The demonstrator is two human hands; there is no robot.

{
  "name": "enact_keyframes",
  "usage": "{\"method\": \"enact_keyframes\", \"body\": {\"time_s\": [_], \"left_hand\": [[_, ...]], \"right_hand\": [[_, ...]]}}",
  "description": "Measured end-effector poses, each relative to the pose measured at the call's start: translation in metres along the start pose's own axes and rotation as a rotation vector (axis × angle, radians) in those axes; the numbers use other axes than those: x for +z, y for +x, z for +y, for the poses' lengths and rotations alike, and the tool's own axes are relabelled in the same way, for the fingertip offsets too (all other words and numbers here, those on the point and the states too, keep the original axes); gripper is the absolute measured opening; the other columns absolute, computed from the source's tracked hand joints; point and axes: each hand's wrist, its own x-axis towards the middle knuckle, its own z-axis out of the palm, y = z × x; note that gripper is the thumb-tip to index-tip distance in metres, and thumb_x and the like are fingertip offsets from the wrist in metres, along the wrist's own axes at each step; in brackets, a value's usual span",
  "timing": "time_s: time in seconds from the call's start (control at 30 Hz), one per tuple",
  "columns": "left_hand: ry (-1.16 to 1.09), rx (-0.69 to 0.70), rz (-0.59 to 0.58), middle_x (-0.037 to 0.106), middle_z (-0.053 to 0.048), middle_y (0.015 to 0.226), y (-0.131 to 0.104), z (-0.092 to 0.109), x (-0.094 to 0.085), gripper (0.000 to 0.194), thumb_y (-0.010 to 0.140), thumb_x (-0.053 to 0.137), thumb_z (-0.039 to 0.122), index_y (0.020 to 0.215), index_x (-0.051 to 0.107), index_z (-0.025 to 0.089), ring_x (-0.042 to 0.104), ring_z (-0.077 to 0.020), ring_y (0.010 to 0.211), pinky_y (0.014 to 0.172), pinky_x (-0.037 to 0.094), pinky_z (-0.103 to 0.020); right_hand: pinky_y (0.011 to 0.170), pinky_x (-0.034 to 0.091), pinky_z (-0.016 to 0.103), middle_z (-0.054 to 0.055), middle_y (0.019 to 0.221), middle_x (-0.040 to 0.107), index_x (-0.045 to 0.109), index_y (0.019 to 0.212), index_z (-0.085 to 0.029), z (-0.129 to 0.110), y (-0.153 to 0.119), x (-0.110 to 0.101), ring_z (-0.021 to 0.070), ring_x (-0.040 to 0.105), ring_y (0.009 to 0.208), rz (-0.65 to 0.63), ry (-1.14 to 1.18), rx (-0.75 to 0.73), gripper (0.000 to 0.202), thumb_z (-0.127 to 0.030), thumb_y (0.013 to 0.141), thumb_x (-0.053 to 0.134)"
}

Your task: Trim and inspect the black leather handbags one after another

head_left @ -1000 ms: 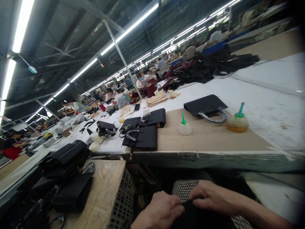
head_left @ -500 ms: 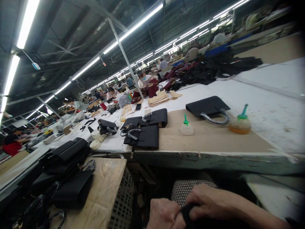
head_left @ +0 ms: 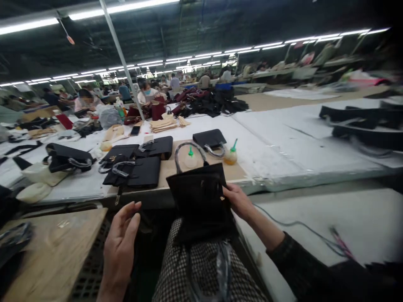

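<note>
A black handbag stands opened out over my checked lap, one handle up at the back and a plastic-wrapped one hanging down in front. My right hand grips its right edge, fingers partly hidden behind the side. My left hand is held apart from the bag on the left, fingers and thumb spread with nothing between them. On the table edge beyond lie a black bag with a wrapped handle and another black bag farther back.
A squeeze bottle with a green nozzle and one with amber liquid stand on brown board. At left is a board-topped crate. Black bags lie at right. A cable crosses the lower right surface. Co-workers sit beyond.
My view has swung right. Both hands were together low on black material; now the handbag is raised and opened over my lap in my right hand, and my left hand has moved away, open.
</note>
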Motion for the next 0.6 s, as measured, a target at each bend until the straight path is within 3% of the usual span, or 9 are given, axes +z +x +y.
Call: {"method": "enact_keyframes", "body": {"time_s": [0.1,0.23,0.33,0.47,0.6], "left_hand": [[-0.207,-0.215,-0.168,0.059,-0.008,0.136,-0.013,-0.022,0.026,0.051,0.084,0.066,0.047,0.129,0.054,0.025,0.048,-0.0267,0.132,0.115,0.033,-0.046],[-0.383,-0.419,-0.207,0.057,-0.01,0.139,-0.028,-0.041,0.06,0.053,0.08,0.07,0.049,0.125,0.057,0.024,0.047,-0.03,0.134,0.114,0.034,-0.049],[-0.448,-0.53,-0.201,0.054,-0.011,0.141,-0.032,-0.053,0.074,0.054,0.077,0.074,0.047,0.123,0.056,0.023,0.047,-0.0311,0.134,0.114,0.034,-0.05],[-0.467,-0.601,-0.175,0.05,-0.014,0.144,-0.038,-0.066,0.078,0.063,0.07,0.081,0.037,0.125,0.054,0.022,0.045,-0.0328,0.135,0.111,0.037,-0.049],[-0.533,-0.717,-0.29,0.06,-0.015,0.134,-0.047,-0.063,0.074,0.065,0.07,0.081,0.035,0.127,0.053,0.022,0.061,-0.0328,0.118,0.093,0.052,-0.045]], "right_hand": [[0.079,0.053,0.03,0.002,0.093,0.073,0.069,0.102,-0.02,0.021,-0.013,-0.004,0.0179,0.065,0.08,0.241,0.216,-0.113,0.039,-0.047,0.074,0.078],[0.086,0.054,0.034,0.001,0.089,0.073,0.069,0.092,-0.023,0.051,-0.037,0.006,0.0219,0.066,0.085,0.405,0.271,-0.146,0.031,-0.047,0.076,0.076],[0.098,0.049,0.04,0.003,0.108,0.072,0.068,0.104,-0.026,0.071,-0.052,0.013,0.0263,0.063,0.106,0.429,0.261,-0.141,0.036,-0.055,0.083,0.066],[0.11,0.039,0.041,-0.004,0.128,0.064,0.063,0.119,-0.038,0.1,-0.062,0.014,0.0233,0.049,0.131,0.429,0.314,-0.074,0.045,-0.06,0.081,0.063],[0.11,0.037,0.04,-0.002,0.132,0.062,0.063,0.123,-0.035,0.117,-0.065,0.017,0.022,0.042,0.137,0.408,0.325,-0.004,0.049,-0.063,0.082,0.056]]}}
